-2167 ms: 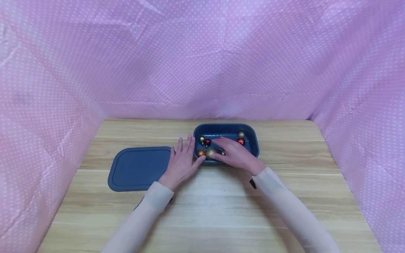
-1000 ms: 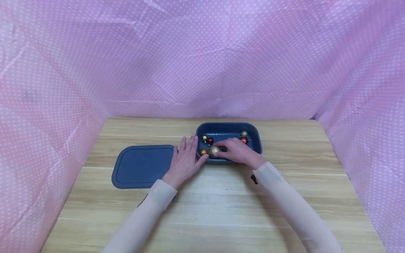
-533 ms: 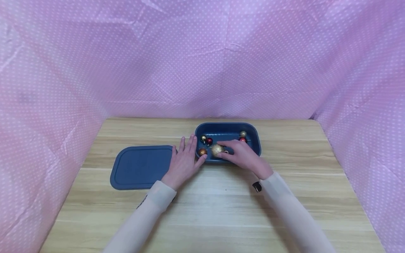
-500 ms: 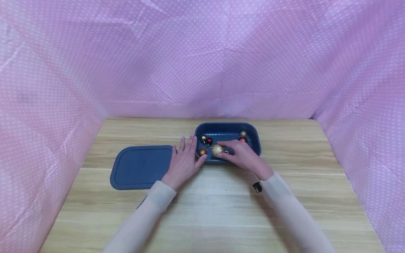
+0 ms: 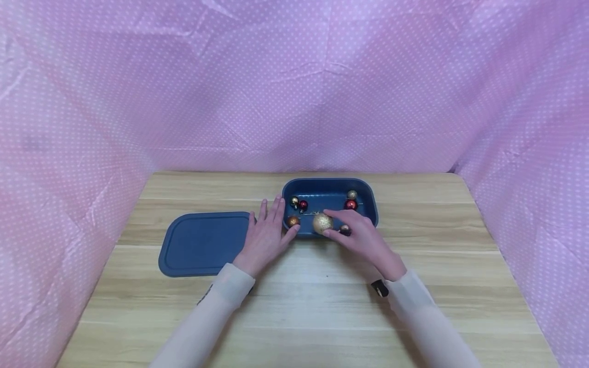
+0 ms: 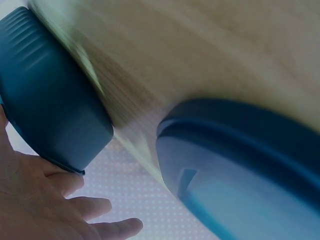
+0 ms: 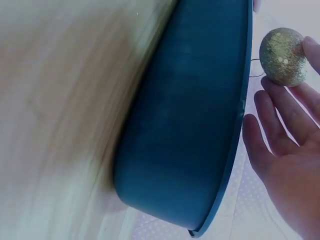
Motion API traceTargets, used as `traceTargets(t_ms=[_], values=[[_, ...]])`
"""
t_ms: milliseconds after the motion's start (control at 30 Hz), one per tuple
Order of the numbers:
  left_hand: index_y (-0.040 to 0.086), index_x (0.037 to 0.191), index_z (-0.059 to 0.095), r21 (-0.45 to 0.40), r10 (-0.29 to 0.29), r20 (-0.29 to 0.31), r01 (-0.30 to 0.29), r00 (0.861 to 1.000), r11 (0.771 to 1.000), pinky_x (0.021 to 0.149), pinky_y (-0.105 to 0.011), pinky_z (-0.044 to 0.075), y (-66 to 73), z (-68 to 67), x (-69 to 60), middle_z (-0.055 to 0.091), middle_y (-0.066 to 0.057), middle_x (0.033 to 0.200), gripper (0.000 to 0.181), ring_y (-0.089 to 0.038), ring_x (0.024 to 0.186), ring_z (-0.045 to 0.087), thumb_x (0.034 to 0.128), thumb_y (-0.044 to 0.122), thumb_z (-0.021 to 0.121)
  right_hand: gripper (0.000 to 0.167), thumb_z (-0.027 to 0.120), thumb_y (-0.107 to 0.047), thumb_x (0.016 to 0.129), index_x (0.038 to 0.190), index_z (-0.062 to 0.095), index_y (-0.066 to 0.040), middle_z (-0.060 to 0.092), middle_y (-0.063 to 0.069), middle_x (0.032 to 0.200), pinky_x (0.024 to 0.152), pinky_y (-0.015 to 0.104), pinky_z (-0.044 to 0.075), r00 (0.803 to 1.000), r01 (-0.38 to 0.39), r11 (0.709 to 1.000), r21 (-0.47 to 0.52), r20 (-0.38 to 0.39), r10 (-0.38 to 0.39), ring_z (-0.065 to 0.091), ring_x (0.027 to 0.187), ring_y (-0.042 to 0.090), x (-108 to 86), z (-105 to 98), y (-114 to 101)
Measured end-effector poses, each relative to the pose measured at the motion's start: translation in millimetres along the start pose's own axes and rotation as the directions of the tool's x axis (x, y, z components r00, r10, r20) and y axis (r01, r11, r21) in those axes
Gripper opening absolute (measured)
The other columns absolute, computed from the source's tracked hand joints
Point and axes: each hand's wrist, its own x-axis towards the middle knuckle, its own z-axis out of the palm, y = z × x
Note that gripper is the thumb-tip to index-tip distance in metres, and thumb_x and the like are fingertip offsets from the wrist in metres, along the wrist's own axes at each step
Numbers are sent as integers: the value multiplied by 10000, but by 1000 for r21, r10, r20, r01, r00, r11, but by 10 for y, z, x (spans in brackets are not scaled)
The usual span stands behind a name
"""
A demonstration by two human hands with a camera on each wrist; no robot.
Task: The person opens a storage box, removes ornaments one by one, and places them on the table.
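My right hand (image 5: 361,236) pinches a glittery gold Christmas ball (image 5: 322,223) between thumb and fingertips, over the near side of a dark blue box (image 5: 329,183). In the right wrist view the gold ball (image 7: 283,57) is above the box rim, with a thin cord trailing from it. My left hand (image 5: 264,236) lies with straight fingers against the box's left wall; its thumb reaches the near left corner. Inside the box are an orange ball (image 5: 293,221), a small gold ball (image 5: 294,201), a dark red ball (image 5: 303,205), a red ball (image 5: 350,204) and others.
A flat blue lid (image 5: 204,245) lies on the wooden table (image 5: 294,317) left of the box, partly behind my left hand. Pink dotted cloth (image 5: 294,102) hangs behind and at both sides of the table.
My right hand first hovered open over the balls, then took hold of the gold ball and has lifted it a little, moving right and nearer. My left hand stays in place.
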Motion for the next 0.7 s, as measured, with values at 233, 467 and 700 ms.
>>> traceTargets(t_ms=[233, 467, 700], values=[[98, 1665, 186, -1, 0, 10, 0, 1000, 1000, 1188, -691, 193, 1, -14, -3, 184, -84, 1717, 885, -420, 1565, 151, 1030, 669, 420, 533, 846, -231, 875, 1362, 685, -88, 711, 90, 1305, 1021, 517, 508, 997, 5, 998, 55, -74, -1, 651, 1210, 295, -154, -34, -56], [99, 1665, 181, -23, -8, 6, 8, 1000, 1000, 1193, -690, 176, 4, -9, -12, 192, -88, 1714, 876, -419, 1566, 144, 1031, 631, 470, 538, 873, -183, 836, 1333, 699, -71, 712, 102, 1294, 1016, 489, 516, 992, 36, 998, 54, -120, -30, 654, 1205, 287, -264, -80, -122], [97, 1667, 170, -16, -8, 19, 8, 1000, 1000, 1195, -685, 178, 18, -22, -19, 188, -90, 1717, 889, -419, 1568, 136, 1031, 669, 413, 553, 879, -139, 815, 1331, 698, -63, 721, 84, 1277, 991, 485, 524, 985, 94, 995, 41, -150, -87, 657, 1190, 279, -377, -146, -164]])
